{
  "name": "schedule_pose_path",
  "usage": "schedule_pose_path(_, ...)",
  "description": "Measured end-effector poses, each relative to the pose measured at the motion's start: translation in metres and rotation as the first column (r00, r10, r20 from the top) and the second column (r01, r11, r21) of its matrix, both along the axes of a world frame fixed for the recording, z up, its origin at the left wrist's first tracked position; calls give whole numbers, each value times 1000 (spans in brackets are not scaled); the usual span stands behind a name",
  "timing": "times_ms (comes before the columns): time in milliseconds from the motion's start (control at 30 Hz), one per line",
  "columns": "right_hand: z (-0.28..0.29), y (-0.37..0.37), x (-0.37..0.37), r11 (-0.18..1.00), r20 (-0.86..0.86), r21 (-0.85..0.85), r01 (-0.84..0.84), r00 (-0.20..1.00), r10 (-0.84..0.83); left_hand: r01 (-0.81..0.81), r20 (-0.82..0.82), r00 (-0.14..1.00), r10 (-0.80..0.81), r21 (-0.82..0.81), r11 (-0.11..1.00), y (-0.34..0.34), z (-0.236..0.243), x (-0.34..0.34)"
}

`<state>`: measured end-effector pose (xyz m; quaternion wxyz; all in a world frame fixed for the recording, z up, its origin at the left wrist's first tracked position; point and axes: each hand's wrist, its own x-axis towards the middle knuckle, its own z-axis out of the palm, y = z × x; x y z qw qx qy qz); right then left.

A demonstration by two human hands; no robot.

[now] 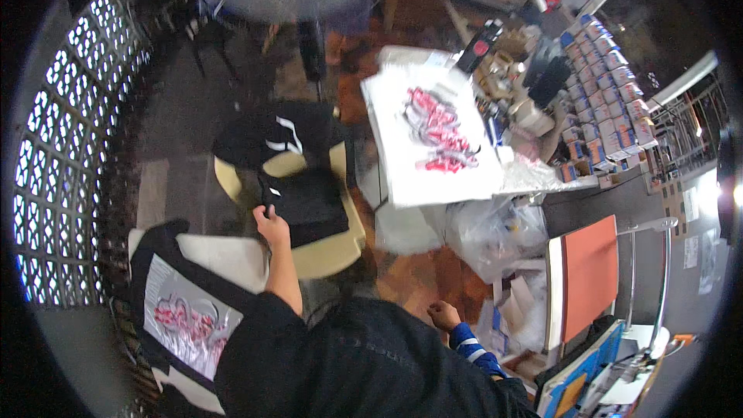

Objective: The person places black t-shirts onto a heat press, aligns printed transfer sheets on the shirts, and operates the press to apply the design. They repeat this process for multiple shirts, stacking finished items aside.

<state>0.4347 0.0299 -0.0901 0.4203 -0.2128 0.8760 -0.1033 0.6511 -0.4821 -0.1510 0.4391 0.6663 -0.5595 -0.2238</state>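
My left hand (pixel 271 223) grips the edge of black fabric (pixel 303 201) lying on a cream-coloured seat (pixel 321 255), where another black garment with white tags (pixel 263 139) also lies. My right hand (pixel 443 314) hangs low at the right with curled fingers and nothing visible in them. Below left, a black garment with a red-and-grey print under a clear sheet (pixel 186 317) lies on a white platen (pixel 217 255).
A stack of white sheets with red-and-grey prints (pixel 387 131) rests on a cluttered table beside small stacked boxes (pixel 600 85). An orange-padded press (pixel 580 279) stands at right, near plastic bags (pixel 484 232). A perforated block wall (pixel 58 162) runs along the left.
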Motion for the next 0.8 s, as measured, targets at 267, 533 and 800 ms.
schedule_pose_path(267,179,-130,-9,531,-592,-700,-477,804,-58,937,90,312,-946,-195,291,111,237,-94)
schedule_pose_path(533,187,7,4,541,-382,-803,-250,913,-145,949,86,-262,-961,-159,-273,316,260,-124)
schedule_pose_path(800,98,149,77,572,215,-664,483,855,-472,839,36,-529,-848,-128,-529,402,213,-103)
